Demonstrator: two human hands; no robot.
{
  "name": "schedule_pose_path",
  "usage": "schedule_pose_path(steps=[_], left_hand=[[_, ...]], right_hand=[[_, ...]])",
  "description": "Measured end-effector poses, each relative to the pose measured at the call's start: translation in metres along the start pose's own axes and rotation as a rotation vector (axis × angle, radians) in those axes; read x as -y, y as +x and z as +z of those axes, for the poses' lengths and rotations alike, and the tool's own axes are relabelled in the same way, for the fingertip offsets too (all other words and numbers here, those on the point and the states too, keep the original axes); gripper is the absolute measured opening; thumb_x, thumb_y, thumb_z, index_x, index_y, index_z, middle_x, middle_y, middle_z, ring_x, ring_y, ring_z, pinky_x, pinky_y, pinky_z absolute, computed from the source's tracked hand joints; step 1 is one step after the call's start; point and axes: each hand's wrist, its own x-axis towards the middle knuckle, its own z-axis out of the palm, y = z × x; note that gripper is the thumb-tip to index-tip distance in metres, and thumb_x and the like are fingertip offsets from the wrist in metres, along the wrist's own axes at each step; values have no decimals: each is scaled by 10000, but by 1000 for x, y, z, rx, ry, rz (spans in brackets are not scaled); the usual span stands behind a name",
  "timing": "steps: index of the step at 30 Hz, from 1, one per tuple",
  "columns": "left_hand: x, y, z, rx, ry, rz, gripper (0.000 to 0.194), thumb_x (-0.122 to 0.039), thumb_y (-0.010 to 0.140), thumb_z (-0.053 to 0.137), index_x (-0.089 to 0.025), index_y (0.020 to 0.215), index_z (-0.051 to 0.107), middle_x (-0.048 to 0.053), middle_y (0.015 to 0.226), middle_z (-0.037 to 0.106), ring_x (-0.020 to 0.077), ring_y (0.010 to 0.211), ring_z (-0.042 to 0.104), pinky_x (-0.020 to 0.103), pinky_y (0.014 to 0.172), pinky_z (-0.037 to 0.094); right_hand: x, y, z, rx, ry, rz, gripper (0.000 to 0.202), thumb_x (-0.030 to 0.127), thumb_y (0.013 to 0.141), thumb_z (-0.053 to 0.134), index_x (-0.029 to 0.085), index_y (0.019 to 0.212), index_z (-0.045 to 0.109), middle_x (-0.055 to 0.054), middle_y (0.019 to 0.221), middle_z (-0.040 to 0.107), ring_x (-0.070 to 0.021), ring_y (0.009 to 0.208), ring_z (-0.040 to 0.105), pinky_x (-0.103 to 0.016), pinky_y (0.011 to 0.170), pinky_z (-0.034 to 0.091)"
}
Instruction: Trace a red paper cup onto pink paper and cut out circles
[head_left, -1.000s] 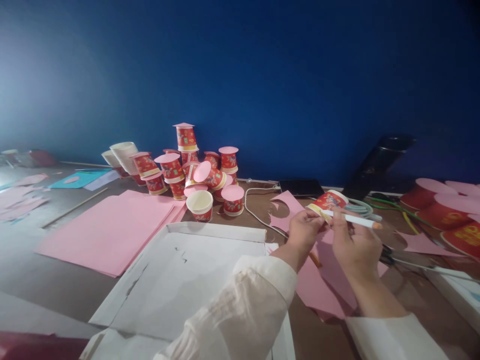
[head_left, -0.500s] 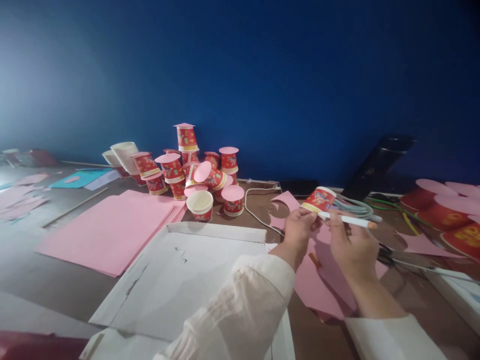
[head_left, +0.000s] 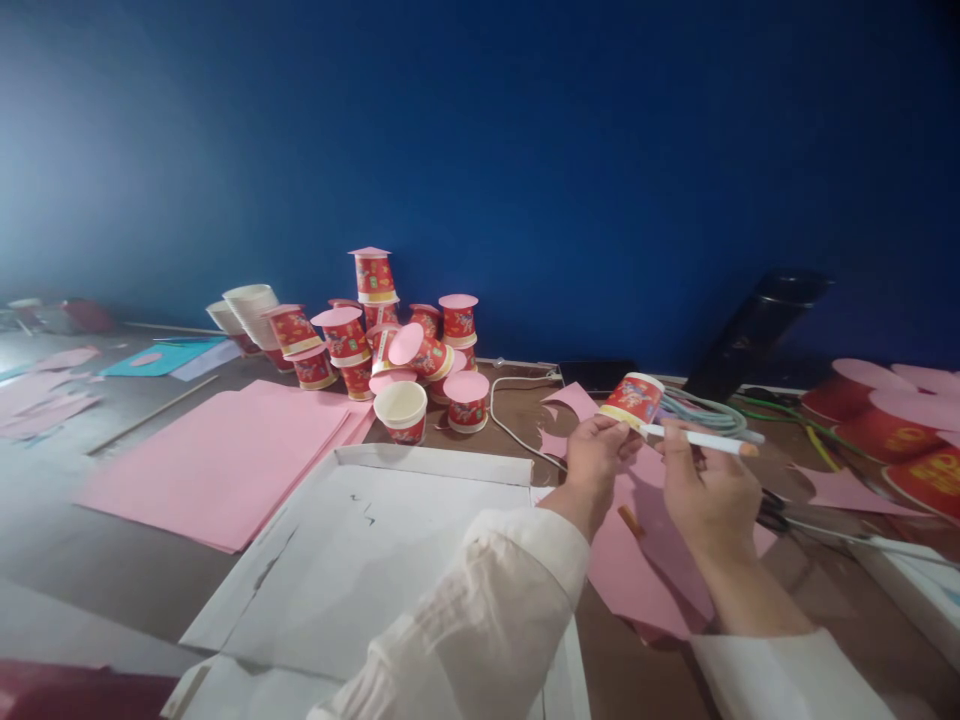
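Note:
My left hand [head_left: 594, 460] is closed on a red printed paper cup [head_left: 632, 397], tilted with its yellow-banded end toward me. Between the fingers of my right hand [head_left: 709, 490] is a white pen [head_left: 705, 439] with an orange end on the right. The pen's left tip points at the cup's banded edge, close to my left fingertips; I cannot tell whether it touches. Beneath both hands lie cut pieces of pink paper [head_left: 645, 570]. A small orange-brown object [head_left: 630, 521] rests on that paper.
Red cups with pink discs [head_left: 346, 340] stand stacked at the back. A white-rimmed cup [head_left: 401, 410] sits before them, left of a white cable [head_left: 510, 435]. Pink sheets [head_left: 217, 460] and a white box lid [head_left: 375, 570] lie left. A dark cylinder [head_left: 757, 335] leans by the blue wall.
The cup in my left hand has shifted slightly left and tilted a little. My right hand and the pen have moved only slightly.

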Motion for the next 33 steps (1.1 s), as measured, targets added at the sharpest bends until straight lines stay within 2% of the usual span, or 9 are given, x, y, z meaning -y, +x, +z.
schedule_pose_path(steps=[3, 7, 14, 27, 33], left_hand=[[1, 0, -1, 31, -4, 11, 413, -339, 625, 920, -161, 835, 612, 56, 767, 681, 155, 715, 657, 286, 727, 487], [2, -1, 0, 55, 6, 1, 436, -350, 610, 932, -166, 842, 612, 53, 791, 683, 160, 725, 667, 294, 736, 492], [-2, -3, 0, 2, -46, 0, 342, -296, 697, 895, -167, 855, 620, 67, 828, 695, 172, 779, 683, 325, 831, 523], [-6, -8, 0, 20, -69, 6, 369, -318, 647, 929, -163, 820, 642, 51, 797, 682, 150, 753, 654, 339, 898, 518], [-6, -8, 0, 40, -57, 12, 390, -345, 625, 942, -164, 800, 644, 49, 783, 677, 151, 751, 647, 333, 877, 513]], right_hand=[[0, -1, 1, -7, -4, -12, 548, 585, 993, 435, 161, 982, 783, -123, 743, 774, -286, 792, 751, -400, 799, 544], [-1, 1, 2, -27, -22, -26, 587, 603, 995, 415, 150, 1004, 788, -137, 760, 779, -292, 798, 745, -399, 778, 536], [0, 2, 0, -24, -12, -23, 636, 640, 996, 397, 140, 1027, 790, -125, 730, 778, -281, 743, 737, -387, 748, 527], [2, 1, -1, 5, -2, -27, 576, 597, 1002, 419, 151, 1053, 779, -114, 730, 779, -278, 758, 750, -374, 749, 526], [3, 1, -1, -1, 2, -30, 536, 570, 1000, 439, 156, 1021, 777, -115, 737, 782, -284, 787, 759, -376, 767, 536]])
